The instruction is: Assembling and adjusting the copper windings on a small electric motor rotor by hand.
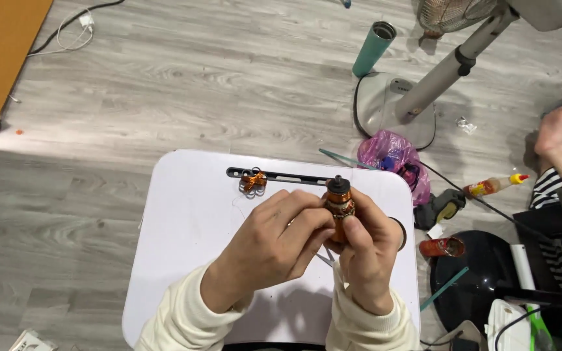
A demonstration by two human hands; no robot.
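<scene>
Both my hands meet over the middle of a small white lap table [190, 221]. My right hand [367, 257] grips a small orange, copper-wound cylinder with a black top [339, 198], held upright. My left hand [274, 244] has its fingers curled against the side of that same cylinder, pinching at its winding. A loose tangle of orange wire [253, 182] lies on the table near its far edge, beside a black slot [287, 175], apart from both hands.
On the grey wood floor stand a teal bottle [373, 49], a fan base and pole [398, 104], a purple plastic bag [395, 156], a glue gun [447, 207] and a sauce-like bottle [494, 186]. Another person's foot [554, 130] and striped sleeve are at the right.
</scene>
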